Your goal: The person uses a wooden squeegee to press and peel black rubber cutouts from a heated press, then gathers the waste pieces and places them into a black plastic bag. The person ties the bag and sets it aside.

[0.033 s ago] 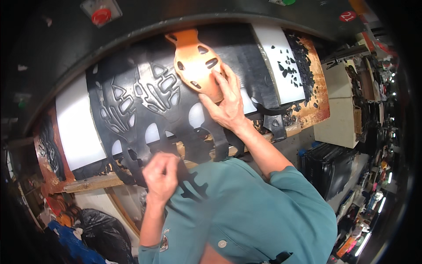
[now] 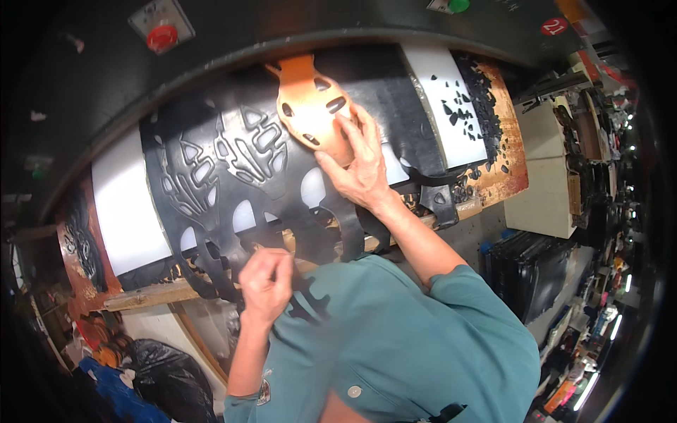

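An orange cutting die (image 2: 310, 120), rounded with several oval openings, lies on a black rubber-like sheet (image 2: 384, 99). My right hand (image 2: 363, 158) grips its near right edge, thumb on the near side and fingers on the right. Two skeletal patterns of slots and holes are cut or pressed into the sheet left of the die. Large rounded gaps run along the sheet's near side, where strips hang over the edge. My left hand (image 2: 266, 282) is closed by the near edge, beside a blurred dark cut-out piece (image 2: 309, 299) against my shirt. What its fingers hold is hidden.
A dark machine beam (image 2: 233, 60) with a red button (image 2: 162, 37) spans the far side. White boards (image 2: 127, 204) lie under the sheet; black scraps (image 2: 462, 113) litter the right one. A wooden rail (image 2: 151, 292) edges the bench. Below left sits a black bag (image 2: 169, 370).
My left hand has shifted slightly right within the picture. My right hand keeps its grip on the orange cutting die; the whole view has moved a little.
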The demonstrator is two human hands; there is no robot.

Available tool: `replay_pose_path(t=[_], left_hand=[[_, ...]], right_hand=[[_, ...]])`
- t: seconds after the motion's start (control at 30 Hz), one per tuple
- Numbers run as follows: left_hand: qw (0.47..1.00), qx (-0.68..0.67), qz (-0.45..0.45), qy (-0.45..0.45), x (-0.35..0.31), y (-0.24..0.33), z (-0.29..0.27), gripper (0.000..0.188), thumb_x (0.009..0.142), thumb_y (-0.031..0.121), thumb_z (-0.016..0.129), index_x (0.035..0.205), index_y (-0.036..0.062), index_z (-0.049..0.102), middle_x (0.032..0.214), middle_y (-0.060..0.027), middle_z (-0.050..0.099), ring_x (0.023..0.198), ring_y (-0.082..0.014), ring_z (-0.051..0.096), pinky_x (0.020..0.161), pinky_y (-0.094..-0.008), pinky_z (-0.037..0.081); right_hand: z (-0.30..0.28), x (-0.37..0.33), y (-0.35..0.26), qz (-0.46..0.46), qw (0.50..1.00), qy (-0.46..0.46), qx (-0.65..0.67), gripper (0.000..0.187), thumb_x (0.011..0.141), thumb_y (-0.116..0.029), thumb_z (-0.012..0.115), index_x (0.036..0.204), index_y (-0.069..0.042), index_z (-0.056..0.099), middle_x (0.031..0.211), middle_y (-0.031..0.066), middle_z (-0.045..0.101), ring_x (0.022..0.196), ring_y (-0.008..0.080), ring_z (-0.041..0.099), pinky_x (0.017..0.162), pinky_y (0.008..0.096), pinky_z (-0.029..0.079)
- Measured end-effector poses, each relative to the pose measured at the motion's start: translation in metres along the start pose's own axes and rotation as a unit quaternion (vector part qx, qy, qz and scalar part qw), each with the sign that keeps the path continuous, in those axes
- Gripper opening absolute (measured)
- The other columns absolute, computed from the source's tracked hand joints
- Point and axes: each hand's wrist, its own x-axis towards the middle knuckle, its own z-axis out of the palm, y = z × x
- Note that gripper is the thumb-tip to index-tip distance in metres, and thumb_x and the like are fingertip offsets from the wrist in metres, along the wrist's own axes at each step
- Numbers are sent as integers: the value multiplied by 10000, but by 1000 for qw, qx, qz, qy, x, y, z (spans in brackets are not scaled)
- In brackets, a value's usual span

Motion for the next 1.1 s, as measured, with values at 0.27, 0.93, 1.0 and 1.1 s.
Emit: replay_pose_path(t=[0.27,0.93,1.0,1.1], left_hand=[[970,177,148,79,-18,-29,35,250,822,11,824,880,73,589,839,-83,668,750,-316,627,674,-437,483],[958,226,96,148,-12,-42,32,221,967,118,751,812,5,642,794,-136,640,721,-309,632,684,-434,510],[965,199,84,147,-12,-49,31,192,979,138,753,876,10,654,829,-120,653,709,-269,642,652,-407,506],[977,132,70,150,-9,-42,26,141,998,140,741,959,16,686,854,-85,658,743,-195,609,688,-362,499]], right_hand=[[-63,24,21,94,978,91,163,333,945,-162,775,1219,12,699,1154,119,718,1030,207,706,899,332,573],[-125,-97,83,74,967,209,-126,106,971,-167,670,971,-82,734,873,118,714,792,324,712,714,436,575],[-124,-94,86,79,968,199,-129,146,994,-217,652,975,-97,732,911,117,732,818,343,723,727,449,584],[-131,-94,81,98,970,179,-130,185,1011,-251,628,968,-95,718,951,120,748,860,361,736,753,463,593]])
